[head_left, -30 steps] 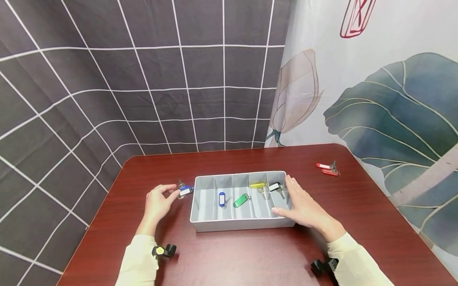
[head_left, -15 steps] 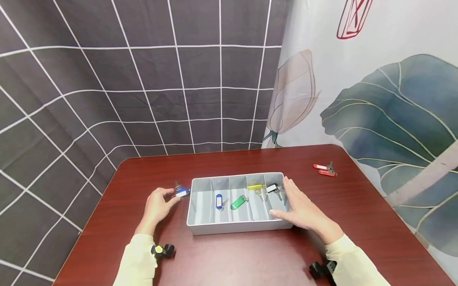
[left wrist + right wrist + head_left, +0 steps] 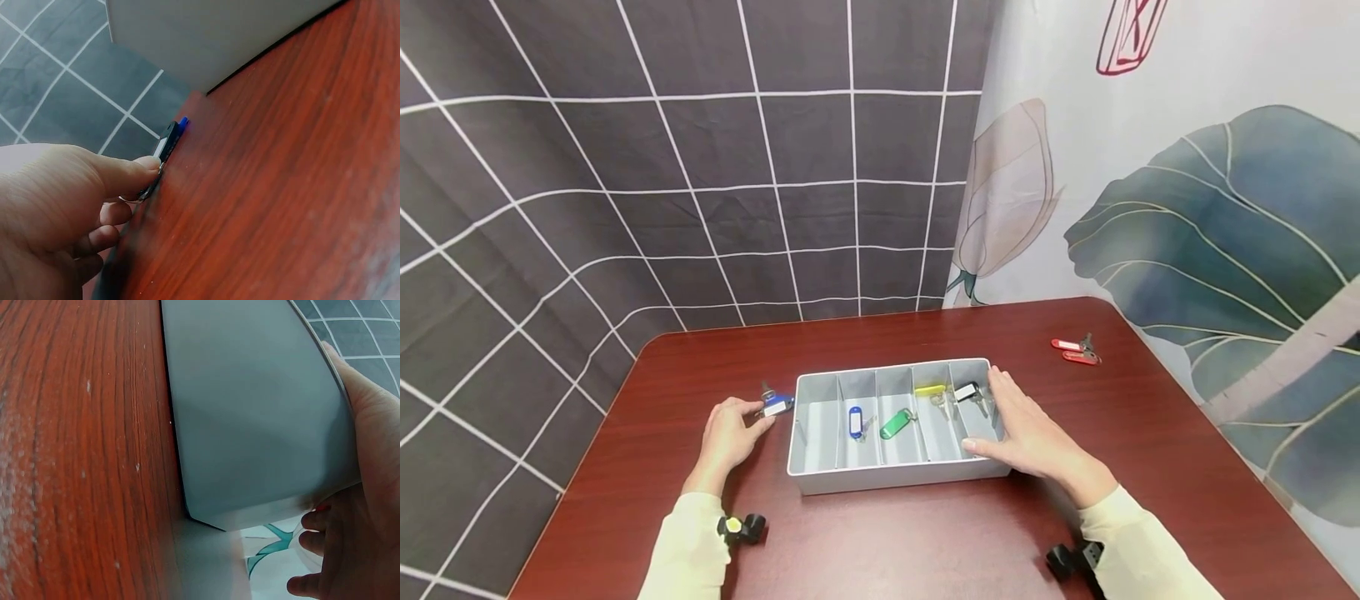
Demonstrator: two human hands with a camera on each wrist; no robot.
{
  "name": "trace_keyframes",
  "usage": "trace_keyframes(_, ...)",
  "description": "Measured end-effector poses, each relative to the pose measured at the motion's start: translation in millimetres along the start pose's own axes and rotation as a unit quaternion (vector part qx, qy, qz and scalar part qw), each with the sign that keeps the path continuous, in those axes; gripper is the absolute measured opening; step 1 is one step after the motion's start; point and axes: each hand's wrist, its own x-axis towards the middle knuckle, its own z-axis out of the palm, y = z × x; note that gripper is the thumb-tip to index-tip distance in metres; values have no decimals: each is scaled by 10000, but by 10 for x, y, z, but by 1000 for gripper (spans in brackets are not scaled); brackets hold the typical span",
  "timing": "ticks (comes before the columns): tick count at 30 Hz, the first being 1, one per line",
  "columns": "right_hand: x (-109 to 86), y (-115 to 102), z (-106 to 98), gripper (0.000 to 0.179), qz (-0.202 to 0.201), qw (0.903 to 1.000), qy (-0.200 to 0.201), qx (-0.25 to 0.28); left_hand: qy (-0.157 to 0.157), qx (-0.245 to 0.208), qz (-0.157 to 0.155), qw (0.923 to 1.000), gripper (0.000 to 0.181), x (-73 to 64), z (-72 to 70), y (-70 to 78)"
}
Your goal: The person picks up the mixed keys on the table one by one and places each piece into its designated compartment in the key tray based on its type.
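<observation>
My left hand (image 3: 727, 437) pinches a dark key tag with a white label (image 3: 161, 148) between thumb and fingers. A blue key tag (image 3: 183, 124) lies against it, and a key (image 3: 767, 392) shows beyond. Just right of these stands a grey tray (image 3: 898, 477) split into five compartments. My right hand (image 3: 1037, 429) grips its right end, thumb over the rim and fingers along the outer wall. Inside, left to right after a bare compartment, lie a blue key tag (image 3: 856, 422), a green one (image 3: 895, 424), a yellow one (image 3: 930, 390) and a black one (image 3: 967, 392).
Two red key tags (image 3: 1078, 357) with keys lie at the far right of the dark red table (image 3: 880, 542). A grey gridded curtain (image 3: 700, 167) hangs behind, meeting a white floral curtain (image 3: 1150, 208) at the right.
The whole scene has slid slightly left in the head view. My left hand stays at the tags beside the tray, its thumb slightly lower against them. The right hand keeps its hold.
</observation>
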Motion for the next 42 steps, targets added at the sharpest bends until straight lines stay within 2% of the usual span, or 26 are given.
trace_keyframes(15, 2, -6, -7, 120, -27, 9997, 102, -239, 101, -72, -116, 9999, 27, -5, 23, 7)
trace_keyframes(23, 9, -2, -17, 121, -23, 9992, 80, -387, 123, -139, -201, 9996, 34, 0, 38, 23)
trace_keyframes(28, 3, -25, -2, 120, 22, 9993, 94, -349, 231, -124, -171, 9995, 31, -30, 46, 14)
trace_keyframes(33, -15, -28, 27, 122, 111, 9994, -32, -320, 204, -69, -238, 9995, 27, -67, 74, -11)
trace_keyframes(42, 9, -27, -36, 122, 160, 9994, -48, -312, 165, -114, -149, 9997, 14, 11, 54, 13)
